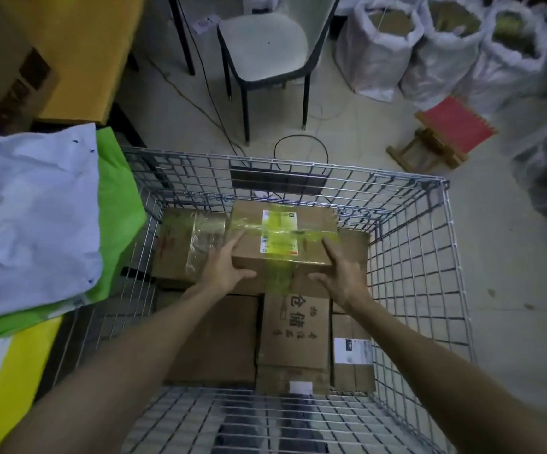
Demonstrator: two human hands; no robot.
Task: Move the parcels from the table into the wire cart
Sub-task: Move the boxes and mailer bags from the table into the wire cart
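A cardboard parcel (282,237) with yellow-green tape and a white label sits high in the wire cart (423,224), on top of other boxes. My left hand (224,267) lies against its left side, fingers straight, thumb spread over the front face. My right hand (341,270) presses its right front corner the same way. Below lie several more cardboard parcels, among them one with printed characters (293,332) and a tape-wrapped one (183,244). At the left, a white mailer bag (33,217), a green bag (118,217) and a yellow bag (6,371) are stacked.
Beyond the cart stand a grey chair (265,44), several filled white sacks (446,44) and a small red folding stool (446,132). Cables (298,142) trail over the floor. A yellow table (78,44) with a brown box is at the far left.
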